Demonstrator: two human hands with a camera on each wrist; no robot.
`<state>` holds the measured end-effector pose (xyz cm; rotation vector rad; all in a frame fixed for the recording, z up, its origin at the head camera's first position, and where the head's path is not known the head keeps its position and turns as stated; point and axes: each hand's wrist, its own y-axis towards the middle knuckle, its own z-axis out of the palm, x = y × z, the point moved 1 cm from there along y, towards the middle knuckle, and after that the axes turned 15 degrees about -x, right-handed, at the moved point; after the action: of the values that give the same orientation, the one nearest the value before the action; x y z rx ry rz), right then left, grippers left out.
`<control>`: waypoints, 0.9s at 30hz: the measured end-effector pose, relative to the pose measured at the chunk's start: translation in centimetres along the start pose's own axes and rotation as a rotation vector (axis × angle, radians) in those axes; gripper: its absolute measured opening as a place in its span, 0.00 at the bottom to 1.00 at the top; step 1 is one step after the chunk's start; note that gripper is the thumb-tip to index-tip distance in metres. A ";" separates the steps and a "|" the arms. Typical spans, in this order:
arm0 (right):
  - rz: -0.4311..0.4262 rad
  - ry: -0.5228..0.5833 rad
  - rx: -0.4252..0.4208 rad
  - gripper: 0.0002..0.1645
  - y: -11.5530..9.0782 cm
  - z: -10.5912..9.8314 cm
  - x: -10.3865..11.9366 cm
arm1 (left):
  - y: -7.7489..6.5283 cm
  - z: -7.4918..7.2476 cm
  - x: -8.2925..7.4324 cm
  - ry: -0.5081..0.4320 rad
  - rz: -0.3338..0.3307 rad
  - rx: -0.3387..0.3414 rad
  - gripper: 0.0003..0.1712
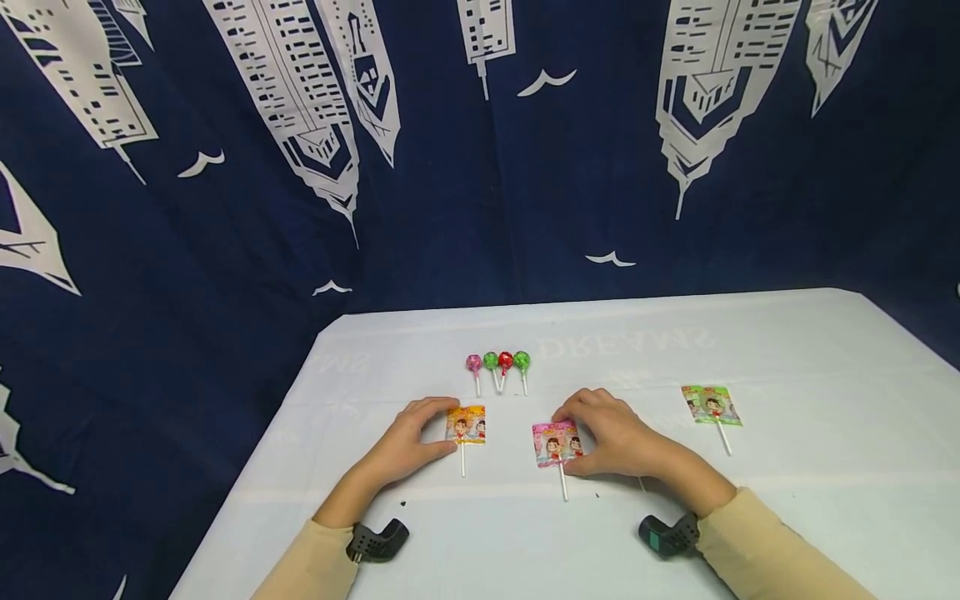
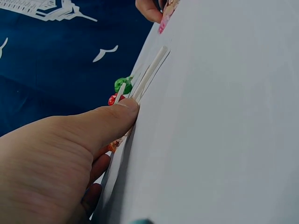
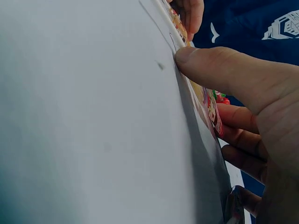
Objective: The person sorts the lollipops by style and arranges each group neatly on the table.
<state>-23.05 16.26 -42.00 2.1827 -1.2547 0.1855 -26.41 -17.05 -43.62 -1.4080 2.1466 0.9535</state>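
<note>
Dark blue backdrop cloth (image 1: 495, 217), pale skyline print, behind everything. White tabletop (image 1: 510, 546) in front. Two tan sleeves (image 1: 772, 546) reach in from the near edge.

Left hand (image 1: 408, 442): thumb and fingers curved, slightly parted, pinching the left side of an orange flat-wrapped lollipop (image 1: 471, 425). Right hand (image 1: 615, 433): similar curve, thumb at the near edge and fingers at the far edge of a pink flat-wrapped lollipop (image 1: 553, 443). Black wrist device (image 1: 378, 542) on each arm.

Key relation, as judged: orange one just right of the left hand, pink one just left of the right hand, a bare gap between. Both long axes run near-far, sticks toward the person. Beyond the hands, a row of round lollipops (image 1: 506, 360), sticks likewise nearward; its left end near the left fingertips.

Green flat-wrapped lollipop (image 1: 711, 405), slightly tilted, well to the right; right hand nearer. Stick tip (image 1: 641, 483) shows below the right hand, its head hidden.

Smallest: dark specks (image 1: 402, 503) on the near side.
</note>
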 end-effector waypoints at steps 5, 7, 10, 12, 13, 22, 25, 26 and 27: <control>0.011 0.008 0.000 0.33 -0.1 0.2 0.0 | -0.1 0.1 0.0 0.004 0.015 -0.004 0.34; 0.018 0.014 0.001 0.33 -0.1 0.2 0.0 | -0.1 0.1 0.0 0.006 0.018 -0.006 0.34; 0.029 0.024 0.004 0.34 0.1 0.2 0.1 | -0.1 0.0 0.0 0.011 0.025 -0.009 0.33; 0.032 0.031 0.002 0.34 0.2 0.2 0.2 | 0.0 0.0 0.1 0.012 0.031 -0.011 0.33; 0.033 0.036 -0.001 0.34 0.2 0.1 0.2 | 0.0 0.0 0.1 0.013 0.033 -0.013 0.33; 0.003 0.070 -0.028 0.36 1.6 0.2 1.2 | 0.0 0.0 0.1 0.014 0.025 -0.017 0.33; -0.003 0.069 -0.019 0.36 2.4 0.4 1.7 | 0.0 0.1 0.2 0.012 0.023 -0.010 0.33; 0.000 0.071 -0.015 0.36 2.7 0.5 1.8 | 0.0 0.1 0.2 0.011 0.024 -0.008 0.33; 0.002 0.073 -0.010 0.36 2.9 0.6 2.0 | 0.0 0.1 0.2 0.012 0.025 -0.008 0.33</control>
<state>-24.50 13.37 -40.40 2.1463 -1.2154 0.2564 -26.54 -17.07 -43.84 -1.3968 2.1760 0.9664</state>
